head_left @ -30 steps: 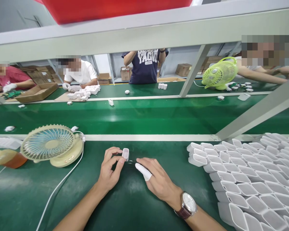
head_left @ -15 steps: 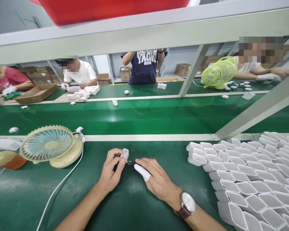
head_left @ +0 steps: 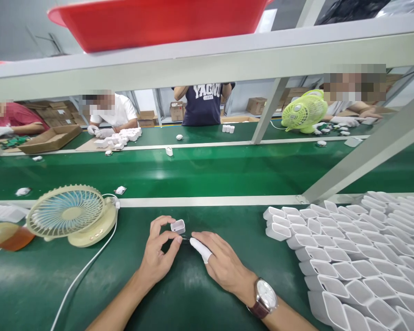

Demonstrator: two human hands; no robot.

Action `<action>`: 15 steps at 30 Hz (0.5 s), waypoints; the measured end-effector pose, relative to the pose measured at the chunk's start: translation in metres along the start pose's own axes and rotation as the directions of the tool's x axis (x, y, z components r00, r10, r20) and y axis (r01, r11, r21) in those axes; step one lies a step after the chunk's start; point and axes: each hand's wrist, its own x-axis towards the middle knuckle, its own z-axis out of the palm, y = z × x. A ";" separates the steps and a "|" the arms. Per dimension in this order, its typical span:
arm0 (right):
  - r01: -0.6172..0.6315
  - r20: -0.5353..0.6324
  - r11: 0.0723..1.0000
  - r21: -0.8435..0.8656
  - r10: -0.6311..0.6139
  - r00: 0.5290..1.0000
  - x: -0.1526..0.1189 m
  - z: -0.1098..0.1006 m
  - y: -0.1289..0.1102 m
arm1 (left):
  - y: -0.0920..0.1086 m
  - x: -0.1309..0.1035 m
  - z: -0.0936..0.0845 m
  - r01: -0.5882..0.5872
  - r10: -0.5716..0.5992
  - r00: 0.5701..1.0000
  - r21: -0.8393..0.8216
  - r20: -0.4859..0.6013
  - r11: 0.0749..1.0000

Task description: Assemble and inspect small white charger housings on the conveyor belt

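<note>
My left hand point(head_left: 158, 250) is closed, its fingertips on a small white open-topped plastic casing point(head_left: 178, 226), whose opening faces up toward me. The thumb and another finger meet just below the casing, beside the tip of a thin dark tool that looks like tweezers point(head_left: 185, 241). My right hand point(head_left: 221, 262) is closed around that tool; most of it is hidden under the fingers. A white finger cot covers one finger of this hand, and a watch is on the wrist. Both hands are close together above the green tabletop point(head_left: 179, 294).
Rows of white casings point(head_left: 362, 266) stand at the right. A beige fan point(head_left: 72, 214) with a white cable and a bottle of orange liquid point(head_left: 10, 235) are at the left. A conveyor belt point(head_left: 200, 172) runs beyond, with co-workers behind it. A red bin point(head_left: 165, 23) sits overhead.
The casing has tilted in my left fingers, so its opening now shows more. The tool and right hand have shifted slightly. Small pieces on the belt have moved to the right.
</note>
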 end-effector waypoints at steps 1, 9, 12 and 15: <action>-0.025 0.001 0.999 -0.022 0.026 1.000 0.000 0.000 0.001 | -0.002 0.001 -0.001 0.002 -0.001 0.999 0.024 -0.033 1.000; -0.208 0.129 0.895 -0.394 0.277 0.952 -0.006 0.002 0.035 | -0.013 0.000 0.003 0.015 -0.017 1.000 0.132 0.015 0.991; -0.234 0.193 0.819 -0.523 0.381 0.904 -0.008 0.001 0.041 | -0.014 -0.004 0.007 0.058 -0.067 0.995 0.130 0.069 0.990; -0.227 0.236 0.774 -0.591 0.435 0.869 -0.008 -0.001 0.042 | -0.017 -0.006 0.008 0.102 -0.110 0.991 0.115 0.071 0.988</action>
